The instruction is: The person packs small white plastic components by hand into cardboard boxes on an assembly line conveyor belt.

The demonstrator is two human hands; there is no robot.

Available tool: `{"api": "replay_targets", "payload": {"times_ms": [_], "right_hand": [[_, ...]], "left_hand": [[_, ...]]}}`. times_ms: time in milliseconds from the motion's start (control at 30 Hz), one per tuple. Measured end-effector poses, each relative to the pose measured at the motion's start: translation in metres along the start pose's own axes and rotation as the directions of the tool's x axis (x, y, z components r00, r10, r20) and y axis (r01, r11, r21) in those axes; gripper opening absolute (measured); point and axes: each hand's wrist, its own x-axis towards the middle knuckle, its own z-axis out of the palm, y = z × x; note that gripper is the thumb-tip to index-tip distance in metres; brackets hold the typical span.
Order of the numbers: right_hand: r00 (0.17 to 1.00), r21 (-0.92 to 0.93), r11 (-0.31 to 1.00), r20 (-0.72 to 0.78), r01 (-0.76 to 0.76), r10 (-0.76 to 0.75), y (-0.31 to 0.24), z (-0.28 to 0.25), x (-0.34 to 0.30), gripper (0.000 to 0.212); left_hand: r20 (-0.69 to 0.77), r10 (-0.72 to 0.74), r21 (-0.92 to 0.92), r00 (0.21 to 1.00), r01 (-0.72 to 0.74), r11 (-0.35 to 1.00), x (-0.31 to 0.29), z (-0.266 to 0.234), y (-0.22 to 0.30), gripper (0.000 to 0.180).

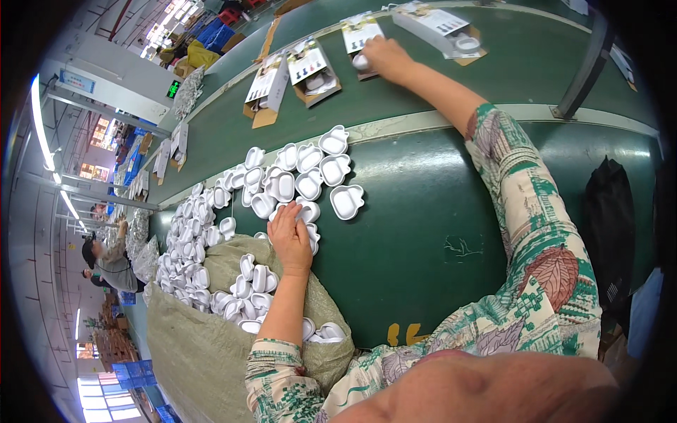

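Observation:
My left hand rests on the near edge of a spread of small white plastic dishes, its fingers stretched out and a little apart. One dish lies against its index finger and thumb. Across the table, my right hand is at the near end of an open printed carton. Its fingers are closed on a white dish at the carton's mouth, partly covered by the hand. Each loose dish has a rounded square bowl and a lobed tab, as on a separate dish to the right.
More cartons holding white pieces, such as one at centre and one at right, lie on the green belt. A pale rail divides it from my worktop. A woven sack spills dishes at left. A metal post stands right.

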Motion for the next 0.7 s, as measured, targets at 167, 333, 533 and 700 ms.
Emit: {"api": "replay_targets", "payload": {"times_ms": [167, 333, 533, 700], "right_hand": [[0.951, -0.083, 0.977, -0.261, -0.195, 0.168, -0.036, 0.027, 0.015, 0.011], [0.941, 0.476, 0.812, -0.133, 0.336, -0.311, -0.183, -0.021, -0.022, 0.016], [0.896, 0.455, 0.796, -0.011, 0.399, -0.443, -0.216, -0.057, -0.045, 0.009], [0.942, 0.187, 0.924, -0.052, 0.334, -0.331, -0.157, -0.054, -0.043, 0.011]], "left_hand": [[-0.031, 0.049, 0.02, 0.998, -0.048, 0.999, 0.009, -0.007, -0.062, 0.026], [-0.02, 0.02, 0.031, 1.0, -0.02, 0.999, -0.032, -0.051, -0.073, 0.026], [-0.019, 0.034, 0.01, 0.999, -0.034, 0.999, -0.04, -0.063, -0.056, 0.025], [-0.012, 0.03, 0.01, 0.999, -0.03, 1.0, -0.038, -0.053, -0.055, 0.026]]}}
